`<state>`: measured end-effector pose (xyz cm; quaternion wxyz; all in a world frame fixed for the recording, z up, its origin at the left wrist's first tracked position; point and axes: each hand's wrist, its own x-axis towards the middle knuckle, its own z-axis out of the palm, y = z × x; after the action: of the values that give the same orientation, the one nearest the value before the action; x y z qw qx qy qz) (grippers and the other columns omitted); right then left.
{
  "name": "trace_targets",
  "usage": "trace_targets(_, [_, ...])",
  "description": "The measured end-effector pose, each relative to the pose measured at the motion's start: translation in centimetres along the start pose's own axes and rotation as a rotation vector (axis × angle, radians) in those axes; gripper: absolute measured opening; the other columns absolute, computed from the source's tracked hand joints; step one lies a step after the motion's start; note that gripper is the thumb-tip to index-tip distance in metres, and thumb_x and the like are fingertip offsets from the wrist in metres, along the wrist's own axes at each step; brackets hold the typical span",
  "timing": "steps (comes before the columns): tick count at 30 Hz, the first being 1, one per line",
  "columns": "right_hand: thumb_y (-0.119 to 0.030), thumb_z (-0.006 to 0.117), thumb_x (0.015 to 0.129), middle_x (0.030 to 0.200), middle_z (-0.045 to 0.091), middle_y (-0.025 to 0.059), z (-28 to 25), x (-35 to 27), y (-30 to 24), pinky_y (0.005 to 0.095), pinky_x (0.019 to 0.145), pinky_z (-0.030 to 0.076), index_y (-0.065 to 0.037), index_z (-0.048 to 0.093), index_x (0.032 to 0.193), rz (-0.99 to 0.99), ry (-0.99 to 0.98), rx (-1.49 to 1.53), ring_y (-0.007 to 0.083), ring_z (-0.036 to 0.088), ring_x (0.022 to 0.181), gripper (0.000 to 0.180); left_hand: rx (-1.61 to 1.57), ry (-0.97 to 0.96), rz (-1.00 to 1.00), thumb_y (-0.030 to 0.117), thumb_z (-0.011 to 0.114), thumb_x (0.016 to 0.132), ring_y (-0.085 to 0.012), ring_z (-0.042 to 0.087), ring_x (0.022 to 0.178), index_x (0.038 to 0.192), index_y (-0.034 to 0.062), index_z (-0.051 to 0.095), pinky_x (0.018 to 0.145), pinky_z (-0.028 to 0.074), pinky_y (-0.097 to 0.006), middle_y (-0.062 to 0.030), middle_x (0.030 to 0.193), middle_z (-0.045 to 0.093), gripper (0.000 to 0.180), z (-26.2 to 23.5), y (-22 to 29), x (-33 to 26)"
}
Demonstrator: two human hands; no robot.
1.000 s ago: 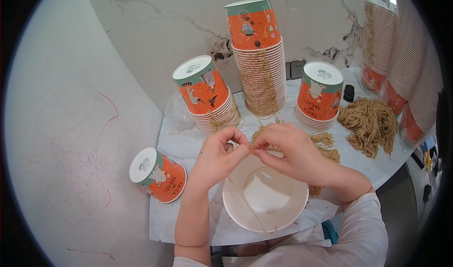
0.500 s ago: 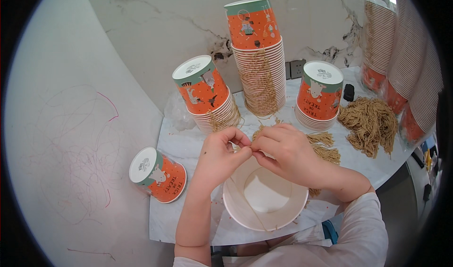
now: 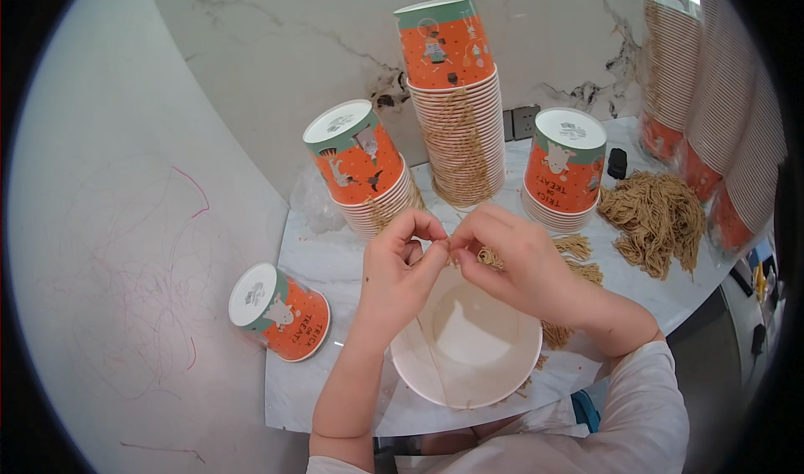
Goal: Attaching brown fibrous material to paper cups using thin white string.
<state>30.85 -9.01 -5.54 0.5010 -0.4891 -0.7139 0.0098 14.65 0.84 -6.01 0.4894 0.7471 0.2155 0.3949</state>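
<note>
Hands barely shifted: left hand (image 3: 400, 265) & right hand (image 3: 512, 256) both pinch thin twine (image 3: 452, 259) over cup (image 3: 466, 344). Light, limp; hold near ends.

A tall stack of orange cups (image 3: 452, 97) with green bands stands far, at the centre. A shorter stack (image 3: 360, 168) leans to its left, and another (image 3: 565, 171) stands to its right. One cup (image 3: 280, 311) lies on its side, near left. More stacks (image 3: 712, 114) line the far right.
</note>
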Motion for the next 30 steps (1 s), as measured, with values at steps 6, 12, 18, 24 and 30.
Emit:
trace_targets(6, [-0.003, 0.068, 0.089, 0.093, 0.059, 0.0127, -0.2, 0.2, 0.2, 0.0368, 0.065, 0.053, 0.0, 0.06, 0.099, 0.026, 0.026, 0.084, 0.0257, 0.069, 0.076, 0.013, -0.145, 0.063, 0.078, -0.002, 0.065, 0.09, 0.0033, 0.036, 0.056, 0.098, 0.0012, 0.06, 0.051, 0.029, -0.018, 0.0042, 0.086, 0.061, 0.01, 0.9, -0.3, 0.1])
trace_targets(12, [-0.006, 0.068, 0.087, 0.093, 0.059, 0.0127, 0.1, 0.0, 0.8, 0.0406, 0.068, 0.053, -0.001, 0.06, 0.097, -0.023, -0.029, -0.007, 0.0309, 0.066, 0.079, 0.013, -0.122, 0.091, -0.041, -0.002, 0.068, 0.087, 0.0038, 0.037, 0.057, 0.101, 0.0002, 0.066, 0.051, 0.029, -0.017, 0.0048, 0.083, 0.062, 0.015, 0.4, -0.3, 0.1])
trace_targets(18, [0.001, 0.069, 0.087, 0.091, 0.061, 0.01, 0.2, 0.0, 0.7, 0.033, 0.067, 0.053, -0.001, 0.062, 0.096, -0.097, -0.039, -0.119, 0.0233, 0.067, 0.077, 0.012, 0.003, -0.002, -0.14, -0.001, 0.07, 0.086, 0.0041, 0.036, 0.056, 0.097, -0.0002, 0.069, 0.051, 0.029, -0.017, 0.0088, 0.073, 0.059, 0.011, -0.6, -0.5, 0.3])
trace_targets(24, [-0.001, 0.068, 0.088, 0.094, 0.06, 0.0116, -0.2, 0.1, 0.1, 0.0351, 0.071, 0.054, 0.0, 0.061, 0.099, -0.007, 0.022, 0.031, 0.0257, 0.066, 0.082, 0.013, -0.141, 0.092, 0.011, 0.0, 0.072, 0.09, 0.0042, 0.034, 0.056, 0.098, -0.0003, 0.068, 0.051, 0.027, -0.017, 0.0093, 0.073, 0.056, 0.009, 0.4, -0.4, 0.4])
trace_targets(30, [0.002, 0.066, 0.091, 0.096, 0.06, 0.0113, -0.7, 0.5, 0.0, 0.032, 0.071, 0.053, 0.001, 0.061, 0.102, 0.004, 0.053, 0.123, 0.0215, 0.066, 0.083, 0.012, -0.236, 0.056, 0.072, 0.001, 0.073, 0.092, 0.0045, 0.033, 0.057, 0.101, 0.0, 0.066, 0.051, 0.026, -0.016, 0.009, 0.073, 0.055, 0.011, 0.3, -0.1, 0.2])
